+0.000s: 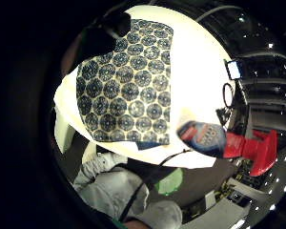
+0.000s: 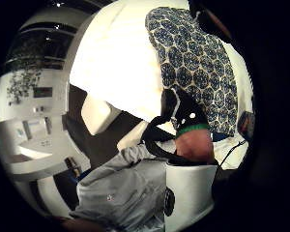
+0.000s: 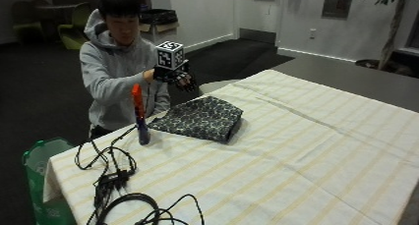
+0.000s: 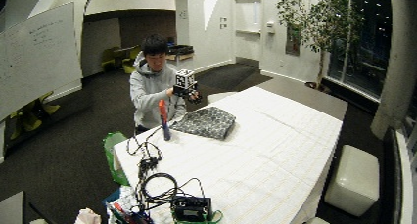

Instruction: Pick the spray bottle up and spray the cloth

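In the outside view a spray bottle (image 3: pixel 139 118) with a blue body and a red trigger head stands upright on the striped tablecloth (image 3: pixel 314 151), near the table's edge by the person. Beside it lies a folded dark cloth (image 3: pixel 203 118) with a round pattern. My gloved right hand (image 3: pixel 181 80) hangs in the air above the cloth's far edge, apart from the bottle, fingers loosely spread and holding nothing. The little finger side palm view looks down on the cloth (image 1: pixel 128 86) and the bottle (image 1: pixel 219 140) beside it. The thumb side palm view shows the cloth (image 2: pixel 198 63).
Black cables (image 3: pixel 111 173) and a coiled loop lie on the table's near left corner. A green bag (image 3: pixel 41 158) stands on the floor by that corner. A black device (image 4: pixel 190 208) sits at the table's near end, and a white stool (image 4: pixel 352 180) stands beyond its far side.
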Action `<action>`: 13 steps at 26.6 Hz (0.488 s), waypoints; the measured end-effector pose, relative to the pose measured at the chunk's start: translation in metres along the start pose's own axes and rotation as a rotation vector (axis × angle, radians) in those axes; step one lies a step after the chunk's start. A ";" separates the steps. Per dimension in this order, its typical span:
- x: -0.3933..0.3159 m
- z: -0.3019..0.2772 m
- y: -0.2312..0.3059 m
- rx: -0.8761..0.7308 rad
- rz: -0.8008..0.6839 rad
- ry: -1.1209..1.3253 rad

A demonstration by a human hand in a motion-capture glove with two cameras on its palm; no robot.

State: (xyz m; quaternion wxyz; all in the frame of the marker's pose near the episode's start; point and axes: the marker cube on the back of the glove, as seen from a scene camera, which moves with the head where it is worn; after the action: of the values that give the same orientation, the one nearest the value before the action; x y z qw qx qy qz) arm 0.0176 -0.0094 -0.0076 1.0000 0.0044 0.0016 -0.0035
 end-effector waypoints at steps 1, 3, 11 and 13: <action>0.004 -0.002 -0.002 0.006 0.002 -0.003; 0.016 -0.009 -0.009 0.041 0.013 -0.019; 0.011 -0.015 0.006 0.267 0.069 -0.099; 0.014 -0.016 0.012 0.293 0.078 -0.123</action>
State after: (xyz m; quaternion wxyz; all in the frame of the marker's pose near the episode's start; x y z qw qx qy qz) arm 0.0321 0.0027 -0.0232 0.9862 0.1501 -0.0601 0.0346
